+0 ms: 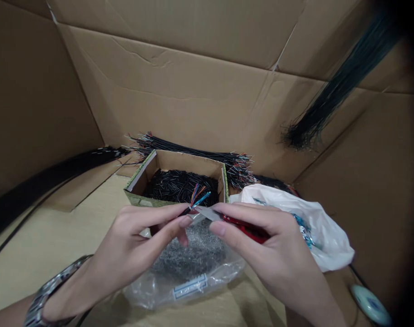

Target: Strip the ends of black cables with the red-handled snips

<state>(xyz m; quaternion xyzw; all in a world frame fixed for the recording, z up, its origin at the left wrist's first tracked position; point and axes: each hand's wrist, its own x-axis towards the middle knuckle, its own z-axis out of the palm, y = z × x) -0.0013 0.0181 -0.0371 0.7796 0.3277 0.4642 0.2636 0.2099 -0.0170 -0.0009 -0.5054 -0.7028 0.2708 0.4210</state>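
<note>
Pinched between the thumb and fingers of my left hand (148, 231) is the end of a black cable (184, 212). Thin coloured wires (199, 195) in blue, orange and light blue fan out of that end. My right hand (268, 240) is closed around red-handled scissors (242, 223), with part of the grip hidden in the palm. Their grey metal blades (207, 212) point left and meet the cable end at the base of the wires. Whether they are cutting into it I cannot tell. Both hands are above a clear plastic bag (189, 254) full of fine, grey, tangled-looking material.
Behind my hands stands an open box (138, 175) of short black pieces. Further back lies a bundle of cut cables (193, 150). A white plastic bag (332, 240) sits right, near a pale oval object (370, 304). Black cables (57, 172) run left; dark strands (336, 95) hang at upper right. Cardboard walls surround the table.
</note>
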